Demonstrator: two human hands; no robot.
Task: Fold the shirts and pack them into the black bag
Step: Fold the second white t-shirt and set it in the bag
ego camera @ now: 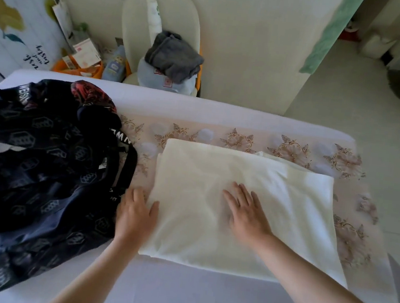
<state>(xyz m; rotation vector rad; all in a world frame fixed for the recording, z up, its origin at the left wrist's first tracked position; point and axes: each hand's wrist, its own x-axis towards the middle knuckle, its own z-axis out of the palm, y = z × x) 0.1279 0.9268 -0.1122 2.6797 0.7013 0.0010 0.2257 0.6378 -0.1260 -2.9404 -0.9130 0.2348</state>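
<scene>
A cream-white shirt (275,196) lies folded into a broad rectangle on the table. My right hand (246,213) presses flat on its middle with straight fingers. At the shirt's left edge, my left hand (135,215) pinches the fabric, thumb on top and fingers tucked beside and under the edge. The black bag (31,170), patterned with grey hexagon logos, slumps on the table's left side, its straps lying toward the shirt. A dark garment with a red print (91,95) sits at the bag's top.
The table (178,297) carries a floral cloth (350,216) under the shirt. Behind it a white chair (134,16) holds a grey garment (174,57) on a pale bundle. Orange baskets with bottles and boxes (84,65) stand at the back left.
</scene>
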